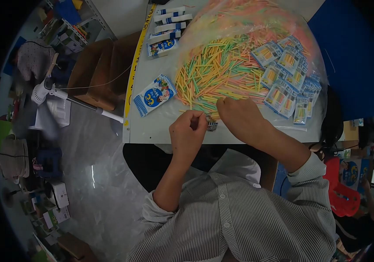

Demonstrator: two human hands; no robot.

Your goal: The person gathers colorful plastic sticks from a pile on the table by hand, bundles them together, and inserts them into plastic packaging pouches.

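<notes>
Fingers curled into a pinch, my left hand is over the front part of the table. Beside its fingertips shows a small, dark patterned piece, perhaps a packet's edge; I cannot tell if it is held. My right hand is closed just to the right, at the near edge of the loose stick pile, and its fingertips are hidden. Thin pastel sticks in yellow, green, orange and pink lie heaped in a large clear plastic bag. To the left lies a blue-and-white packet.
Several small clear-fronted packets of sticks lie on the pile's right side. More blue-and-white packets are lined up at the back left. Left of the table stand cardboard boxes and a white fan. A red plastic chair is at right.
</notes>
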